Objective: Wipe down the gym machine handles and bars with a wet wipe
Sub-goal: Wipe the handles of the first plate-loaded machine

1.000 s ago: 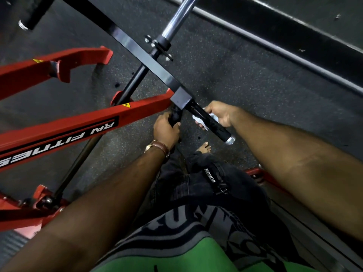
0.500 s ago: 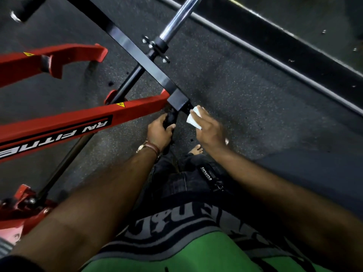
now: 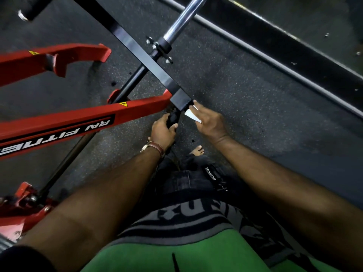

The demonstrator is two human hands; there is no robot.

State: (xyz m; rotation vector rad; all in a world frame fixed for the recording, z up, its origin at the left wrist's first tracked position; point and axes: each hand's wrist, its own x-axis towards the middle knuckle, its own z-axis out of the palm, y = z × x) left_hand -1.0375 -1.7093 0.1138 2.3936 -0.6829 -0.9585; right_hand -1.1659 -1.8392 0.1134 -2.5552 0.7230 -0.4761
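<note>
Left hand [image 3: 163, 130]: centre of the frame, fingers and thumb curled round a short black handle [image 3: 172, 119] that hangs just below the end block of the black bar [image 3: 137, 49]; a wristband and watch sit on its wrist.
Right hand [image 3: 211, 120]: just right of centre, laid over the grip that runs on from the end block, which it hides; its fingers are bent over a white wet wipe [image 3: 192, 114].
Wet wipe: folded, white, held between the right hand's fingers and the grip, touching the end block of the black bar; part of it shows at the hand's left edge.
Black bar: flat-sided, runs from the top left of the frame down to the centre, ending in a square block.
Chrome sleeve [image 3: 181, 19]: upper centre, crosses the black bar and continues as a dark rod toward the lower left.
Red frame arm [image 3: 82, 122]: left half of the frame, bears white lettering and a yellow warning sticker; a second red arm [image 3: 59, 54] lies above it.
Floor [image 3: 235, 85]: dark speckled rubber.
Person: green and grey shirt at the bottom edge, dark trousers, one bare foot [image 3: 197, 150] below the hands.
</note>
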